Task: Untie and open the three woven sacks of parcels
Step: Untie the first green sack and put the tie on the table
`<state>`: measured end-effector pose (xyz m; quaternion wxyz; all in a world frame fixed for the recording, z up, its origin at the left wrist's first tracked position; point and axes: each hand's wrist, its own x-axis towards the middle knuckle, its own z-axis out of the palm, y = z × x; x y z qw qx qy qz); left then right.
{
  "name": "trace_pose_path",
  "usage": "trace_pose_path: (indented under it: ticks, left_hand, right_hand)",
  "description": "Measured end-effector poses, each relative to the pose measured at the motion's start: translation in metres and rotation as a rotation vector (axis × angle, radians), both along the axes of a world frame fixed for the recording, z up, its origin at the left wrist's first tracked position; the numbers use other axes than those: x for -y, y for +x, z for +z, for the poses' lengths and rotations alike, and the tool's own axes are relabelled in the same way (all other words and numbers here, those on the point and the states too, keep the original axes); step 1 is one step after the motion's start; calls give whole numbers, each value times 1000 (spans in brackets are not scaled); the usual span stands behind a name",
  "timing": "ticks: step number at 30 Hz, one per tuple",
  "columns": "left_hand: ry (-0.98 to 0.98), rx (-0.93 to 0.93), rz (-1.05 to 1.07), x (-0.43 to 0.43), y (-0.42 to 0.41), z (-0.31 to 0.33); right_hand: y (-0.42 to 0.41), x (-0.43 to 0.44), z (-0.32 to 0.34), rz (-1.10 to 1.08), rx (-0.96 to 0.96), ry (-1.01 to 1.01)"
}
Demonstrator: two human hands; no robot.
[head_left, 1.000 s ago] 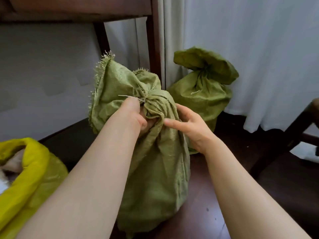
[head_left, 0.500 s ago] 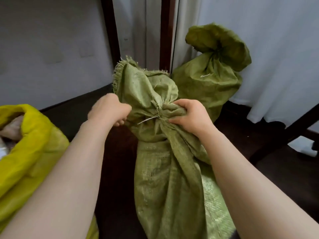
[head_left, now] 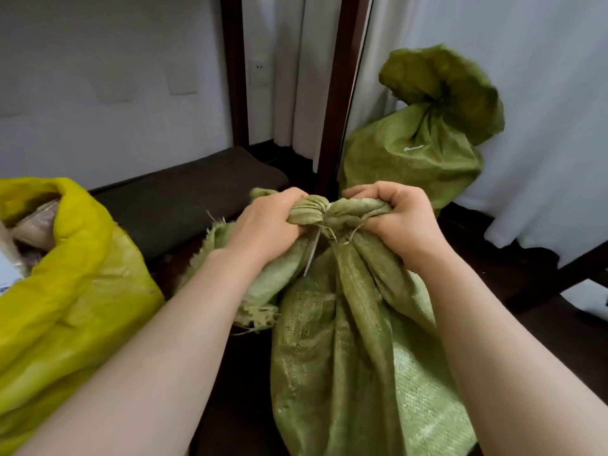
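A green woven sack (head_left: 345, 340) stands in front of me, its neck cinched by a thin pale tie (head_left: 324, 213). My left hand (head_left: 266, 225) grips the frayed top of the neck left of the tie. My right hand (head_left: 399, 222) grips the bunched neck right of the tie. A second green sack (head_left: 418, 149) stands tied shut at the back right against the curtain. A yellow sack (head_left: 65, 284) lies open at the left, with parcels showing inside.
A dark cushioned ledge (head_left: 184, 195) runs under the white wall at the back left. Two dark wooden posts (head_left: 335, 93) rise behind the sacks. White curtains (head_left: 543, 93) hang at the right. A dark wooden frame (head_left: 579, 268) crosses the floor at the right.
The sack's neck has been pulled down and toward me. My left hand has moved onto the sack's top and closed on it; my right hand still grips the neck.
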<state>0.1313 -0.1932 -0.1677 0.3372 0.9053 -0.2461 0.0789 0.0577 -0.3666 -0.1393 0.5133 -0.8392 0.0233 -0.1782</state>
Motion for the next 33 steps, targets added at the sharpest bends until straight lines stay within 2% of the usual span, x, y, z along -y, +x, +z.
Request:
trace_pose_path:
  ticks: [4, 5, 7, 9, 12, 14, 17, 19, 21, 23, 25, 27, 29, 33]
  left_hand:
    - [-125, 79, 57, 5, -6, 1]
    - [-157, 120, 62, 6, -7, 3]
    - [-214, 201, 92, 11, -11, 7]
    - [-265, 255, 132, 18, -16, 9]
    - [-315, 220, 113, 25, -16, 10]
    - [-223, 126, -10, 25, -14, 12]
    - [-83, -55, -325, 19, -11, 21]
    - [-135, -129, -462, 14, -8, 25]
    - [-236, -50, -395, 11, -5, 22]
    - [-314, 116, -244, 9, -1, 16]
    - [-359, 255, -180, 9, 0, 12]
    - [-392, 366, -138, 11, 0, 11]
    - [-450, 399, -83, 14, -4, 10]
    - [-498, 265, 6, 19, -9, 7]
  right_hand:
    - [-2, 4, 20, 209, -291, 268]
    - [-3, 6, 23, 234, -321, 247]
    - [-4, 5, 24, 230, -322, 63]
    - [-2, -1, 19, 117, -184, -88]
    - [4, -1, 4, -104, 55, -156]
    - [6, 6, -5, -214, 144, -183]
    - [4, 9, -9, -268, 242, -221]
    - [4, 7, -6, -226, 262, -293]
    - [1, 5, 5, -68, 100, -214]
    - [-5, 4, 21, 181, -188, 43]
    - [-8, 5, 30, 325, -309, 225]
    - [-6, 6, 31, 296, -228, 204]
    - [-1, 3, 26, 182, -95, 143]
    - [7, -1, 12, 94, 55, 58]
